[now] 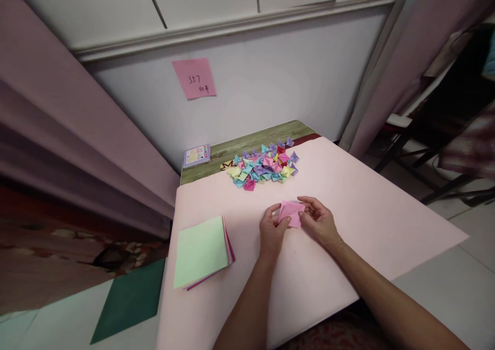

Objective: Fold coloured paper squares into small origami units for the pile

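Note:
A small folded piece of pink origami paper (291,213) is held between my two hands, just above the pale pink table cover. My left hand (271,227) pinches its left edge, thumb in front and fingers behind. On the right edge, the thumb of my right hand (317,220) presses the paper, with the index finger stretched out past its top corner. Beyond my hands lies a heap of folded origami pieces (265,165) in several colours. To the left rests a stack of square paper sheets (201,252), light green on top.
A pack of printed cards or booklets (197,155) lies at the table's far left corner. A pink note (194,79) with handwriting is stuck on the wall. Curtains hang on both sides, and a dark chair (444,107) stands to the right. The table cover (379,200) extends to the right.

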Demonstrator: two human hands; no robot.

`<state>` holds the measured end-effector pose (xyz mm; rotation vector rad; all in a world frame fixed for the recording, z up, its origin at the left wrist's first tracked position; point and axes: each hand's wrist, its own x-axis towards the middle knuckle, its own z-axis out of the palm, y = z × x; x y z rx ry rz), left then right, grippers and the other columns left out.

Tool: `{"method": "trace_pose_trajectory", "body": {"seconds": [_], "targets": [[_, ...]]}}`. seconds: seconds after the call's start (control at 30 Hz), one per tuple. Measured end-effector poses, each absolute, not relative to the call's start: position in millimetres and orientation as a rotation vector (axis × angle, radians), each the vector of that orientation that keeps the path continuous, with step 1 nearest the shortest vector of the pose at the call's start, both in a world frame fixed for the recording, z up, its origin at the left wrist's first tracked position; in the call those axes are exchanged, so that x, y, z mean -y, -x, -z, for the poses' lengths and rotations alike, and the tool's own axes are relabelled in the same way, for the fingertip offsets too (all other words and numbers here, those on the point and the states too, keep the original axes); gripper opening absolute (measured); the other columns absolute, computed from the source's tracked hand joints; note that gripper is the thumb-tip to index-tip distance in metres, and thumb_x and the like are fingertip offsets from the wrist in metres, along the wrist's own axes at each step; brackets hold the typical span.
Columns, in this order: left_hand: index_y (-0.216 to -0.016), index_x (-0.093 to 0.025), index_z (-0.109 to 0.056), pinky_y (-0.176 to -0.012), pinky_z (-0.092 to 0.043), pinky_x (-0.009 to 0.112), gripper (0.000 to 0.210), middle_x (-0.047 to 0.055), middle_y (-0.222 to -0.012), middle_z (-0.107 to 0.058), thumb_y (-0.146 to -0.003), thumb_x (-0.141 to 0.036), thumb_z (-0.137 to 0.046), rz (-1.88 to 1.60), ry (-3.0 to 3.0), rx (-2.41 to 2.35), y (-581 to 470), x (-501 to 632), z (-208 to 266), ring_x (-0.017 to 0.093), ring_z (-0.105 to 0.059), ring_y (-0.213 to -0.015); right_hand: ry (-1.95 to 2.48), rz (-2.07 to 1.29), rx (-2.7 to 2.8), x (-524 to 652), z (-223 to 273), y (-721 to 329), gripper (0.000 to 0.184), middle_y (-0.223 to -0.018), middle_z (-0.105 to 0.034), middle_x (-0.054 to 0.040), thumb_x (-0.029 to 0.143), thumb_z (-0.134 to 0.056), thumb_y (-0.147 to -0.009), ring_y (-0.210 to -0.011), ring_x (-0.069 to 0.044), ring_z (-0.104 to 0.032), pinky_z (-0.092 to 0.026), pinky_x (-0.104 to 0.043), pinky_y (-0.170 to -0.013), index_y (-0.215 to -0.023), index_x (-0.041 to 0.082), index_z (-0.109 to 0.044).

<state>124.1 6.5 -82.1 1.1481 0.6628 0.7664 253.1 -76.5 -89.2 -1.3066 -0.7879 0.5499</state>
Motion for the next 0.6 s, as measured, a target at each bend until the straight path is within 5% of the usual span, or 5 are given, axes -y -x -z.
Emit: {"method": "trace_pose_trajectory", "body": {"seconds": [0.17,0.4,0.6], "targets": [[-0.097,-0.013,-0.070,-0.067,-0.054,0.025,0.029,0.005,-0.082,-0.073,-0.074,-0.031,-0.075,-0.674,-1.223,-0.600,-123.7,-2.3,75.0,0.015,-0.067,-0.073,1.245,-0.527,0.773,75.6,86.9,-252.8,0.049,-0.094,-0.066,-0.0043,0.030,-0.071,-0.082,-0.075,-0.015,-0.059,-0.051,-0.029,-0.067,-0.127,0.024,-0.055],[-0.098,-0.012,-0.072,-0.050,-0.050,0.021,0.032,0.006,-0.073,-0.071,-0.075,-0.035,-0.073,-0.607,-1.333,-0.684,-122.7,0.8,72.4,0.014,-0.064,-0.060,1.216,-0.460,0.755,75.0,86.9,-252.4,0.051,-0.105,-0.064,-0.0069,0.032,-0.074,-0.081,-0.083,-0.017,-0.062,-0.056,-0.034,-0.076,-0.128,0.025,-0.055],[-0.101,-0.012,-0.070,-0.049,-0.052,0.021,0.037,0.008,-0.079,-0.071,-0.074,-0.038,-0.075,-0.681,-1.239,-0.719,-123.9,2.2,73.3,0.015,-0.066,-0.063,1.364,-0.239,0.949,78.5,81.6,-254.7,0.051,-0.134,-0.051,-0.0102,0.036,-0.074,-0.081,-0.111,-0.025,-0.059,-0.056,-0.042,-0.087,-0.129,0.030,-0.057]]}}
